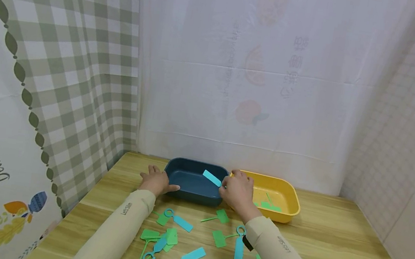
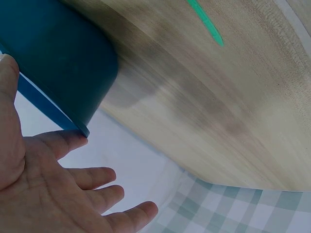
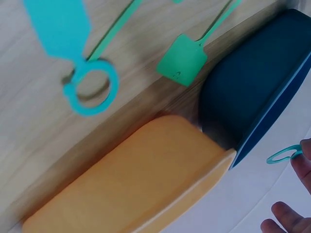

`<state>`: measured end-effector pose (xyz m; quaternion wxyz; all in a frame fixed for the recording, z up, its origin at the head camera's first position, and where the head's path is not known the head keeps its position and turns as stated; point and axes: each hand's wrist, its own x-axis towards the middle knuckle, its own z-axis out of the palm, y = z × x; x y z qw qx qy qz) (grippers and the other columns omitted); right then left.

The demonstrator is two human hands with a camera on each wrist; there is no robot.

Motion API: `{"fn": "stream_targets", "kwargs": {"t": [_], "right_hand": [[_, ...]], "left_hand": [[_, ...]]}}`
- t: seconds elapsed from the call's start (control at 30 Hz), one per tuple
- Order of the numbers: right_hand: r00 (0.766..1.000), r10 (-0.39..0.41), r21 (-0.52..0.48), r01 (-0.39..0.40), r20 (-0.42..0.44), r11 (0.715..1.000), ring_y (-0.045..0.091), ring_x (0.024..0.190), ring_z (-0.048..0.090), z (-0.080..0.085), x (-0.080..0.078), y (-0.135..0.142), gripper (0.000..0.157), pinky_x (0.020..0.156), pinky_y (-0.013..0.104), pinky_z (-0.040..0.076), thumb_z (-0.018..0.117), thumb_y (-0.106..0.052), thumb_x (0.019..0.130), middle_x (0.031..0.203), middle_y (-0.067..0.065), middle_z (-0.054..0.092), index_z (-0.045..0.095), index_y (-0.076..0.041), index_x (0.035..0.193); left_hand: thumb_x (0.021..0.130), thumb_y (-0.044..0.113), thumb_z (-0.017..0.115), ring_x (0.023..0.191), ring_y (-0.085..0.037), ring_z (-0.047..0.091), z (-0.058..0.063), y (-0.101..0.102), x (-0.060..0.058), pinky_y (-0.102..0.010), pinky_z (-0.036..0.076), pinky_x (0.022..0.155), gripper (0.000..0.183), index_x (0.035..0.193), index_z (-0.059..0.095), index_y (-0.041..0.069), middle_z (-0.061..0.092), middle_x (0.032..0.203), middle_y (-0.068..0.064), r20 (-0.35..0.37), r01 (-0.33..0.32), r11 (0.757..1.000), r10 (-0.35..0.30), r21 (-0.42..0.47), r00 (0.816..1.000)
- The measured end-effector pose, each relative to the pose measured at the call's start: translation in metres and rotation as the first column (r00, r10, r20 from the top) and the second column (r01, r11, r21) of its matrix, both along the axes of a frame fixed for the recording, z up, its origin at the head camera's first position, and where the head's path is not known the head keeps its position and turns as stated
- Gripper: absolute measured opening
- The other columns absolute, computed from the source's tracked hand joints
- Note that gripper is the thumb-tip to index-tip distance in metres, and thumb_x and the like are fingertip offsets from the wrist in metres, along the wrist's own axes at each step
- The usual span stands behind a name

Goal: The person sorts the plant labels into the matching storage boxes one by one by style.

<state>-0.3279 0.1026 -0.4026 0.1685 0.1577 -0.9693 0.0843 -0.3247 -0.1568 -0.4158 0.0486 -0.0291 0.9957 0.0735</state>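
Note:
A blue plastic tag (image 1: 212,178) with a flat blade and a ring end is held over the dark blue bin (image 1: 191,197). My right hand (image 1: 238,192) pinches it between thumb and finger; in the right wrist view the tag's ring (image 3: 273,160) sticks out from the fingertips. My left hand (image 1: 155,181) is at the dark blue bin's left end, fingers spread. In the left wrist view its thumb and index finger touch the bin's rim (image 2: 53,104). The yellow bin (image 1: 292,202) stands right beside, with several green tags (image 1: 271,206) inside.
Several blue ring tags (image 1: 192,256) and green square-headed tags (image 1: 219,238) lie scattered on the wooden table (image 1: 341,252) in front of the bins, some overlapping. A white curtain (image 1: 203,102) hangs behind, and a checked cloth (image 1: 82,65) on the left.

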Motion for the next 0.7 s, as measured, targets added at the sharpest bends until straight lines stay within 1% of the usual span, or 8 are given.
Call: {"fn": "stream_targets", "kwargs": {"t": [0.13,0.3,0.4,0.53,0.63,0.7], "right_hand": [[1.0,-0.014,-0.009,0.014,-0.001,1.0,0.039,0.124,0.049,-0.004,-0.004,-0.009,0.013,0.097,0.061,0.036,0.065,-0.019,0.088,0.132,0.019,0.058,0.078,-0.018,0.088],[1.0,-0.021,-0.006,0.021,-0.002,1.0,0.037,0.126,0.048,-0.009,-0.006,-0.017,0.015,0.098,0.059,0.036,0.066,-0.019,0.09,0.132,0.018,0.059,0.08,-0.018,0.094],[1.0,-0.029,-0.015,0.029,0.004,0.999,0.037,0.128,0.047,-0.012,-0.007,-0.022,0.015,0.101,0.06,0.034,0.065,-0.019,0.091,0.133,0.018,0.058,0.08,-0.018,0.094],[0.999,-0.031,-0.016,0.031,0.012,0.999,0.038,0.13,0.045,-0.014,-0.008,-0.027,0.015,0.103,0.062,0.032,0.064,-0.017,0.093,0.134,0.019,0.057,0.079,-0.017,0.091],[0.999,-0.031,-0.003,0.031,0.012,1.0,0.038,0.128,0.046,-0.015,-0.01,-0.03,0.014,0.103,0.062,0.033,0.065,-0.019,0.095,0.133,0.019,0.058,0.079,-0.017,0.095],[0.999,-0.037,0.013,0.036,0.015,0.999,0.038,0.128,0.046,-0.016,-0.011,-0.03,0.014,0.102,0.061,0.034,0.066,-0.021,0.096,0.133,0.018,0.057,0.079,-0.017,0.101]], "left_hand": [[0.093,0.062,0.057,0.143,-0.054,0.014,0.001,0.0,0.0,-0.073,0.024,0.105,0.089,0.143,0.045,-0.01,0.022,0.151,-0.041,0.007,-0.011,1.0,0.01,0.008,1.0],[0.092,0.063,0.058,0.143,-0.054,0.015,0.001,0.001,0.001,-0.073,0.025,0.105,0.089,0.142,0.047,-0.01,0.023,0.15,-0.041,-0.002,-0.014,1.0,0.014,0.007,1.0],[0.092,0.063,0.058,0.142,-0.054,0.016,0.002,0.001,0.001,-0.073,0.025,0.105,0.089,0.142,0.047,-0.01,0.024,0.15,-0.041,-0.005,-0.012,1.0,0.012,0.003,1.0],[0.092,0.063,0.057,0.143,-0.054,0.016,0.003,0.001,0.002,-0.072,0.025,0.105,0.089,0.143,0.045,-0.009,0.024,0.15,-0.041,-0.001,-0.011,1.0,0.011,-0.001,1.0],[0.093,0.062,0.057,0.143,-0.054,0.016,0.004,0.001,0.003,-0.072,0.025,0.105,0.088,0.143,0.045,-0.009,0.024,0.15,-0.041,0.0,-0.013,1.0,0.013,0.001,1.0],[0.093,0.061,0.058,0.142,-0.054,0.016,0.004,0.001,0.004,-0.072,0.025,0.105,0.087,0.143,0.045,-0.009,0.025,0.15,-0.041,0.0,-0.014,1.0,0.014,0.005,1.0]]}}
